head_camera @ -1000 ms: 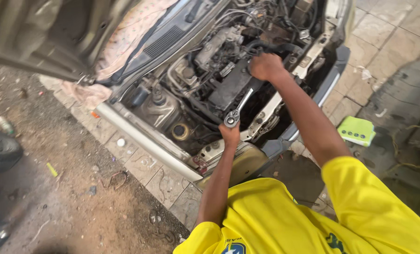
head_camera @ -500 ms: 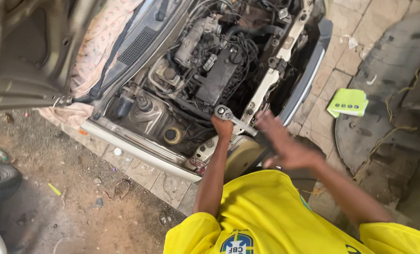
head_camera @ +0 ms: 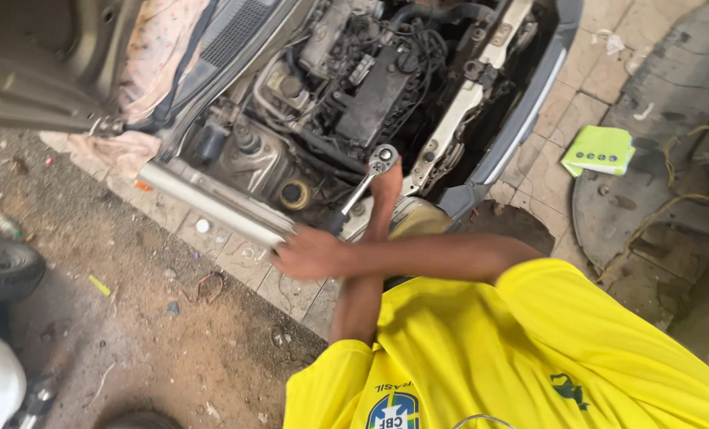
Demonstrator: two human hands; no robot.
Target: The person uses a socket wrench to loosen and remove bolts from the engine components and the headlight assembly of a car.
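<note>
While both arms were crossed over the car's nose, the ratchet wrench (head_camera: 362,187) sat between the hands at 12 o'clock from the chest.

Nearest me, the right hand (head_camera: 311,253) was curled shut at 10 o'clock by the handle's lower end; blur hid whether it gripped it. Beyond it, the left hand (head_camera: 386,187) was wrapped just under the ratchet head. I judged the head needed steadying square while the handle got a smooth pull, knuckles clear of the metal edge. Farther, the engine bay (head_camera: 370,87) lay open. Dirt ground (head_camera: 132,334) and a tyre (head_camera: 1,266) were at 9 o'clock, paving slabs (head_camera: 600,79) and a green booklet (head_camera: 600,149) at 2.
</note>
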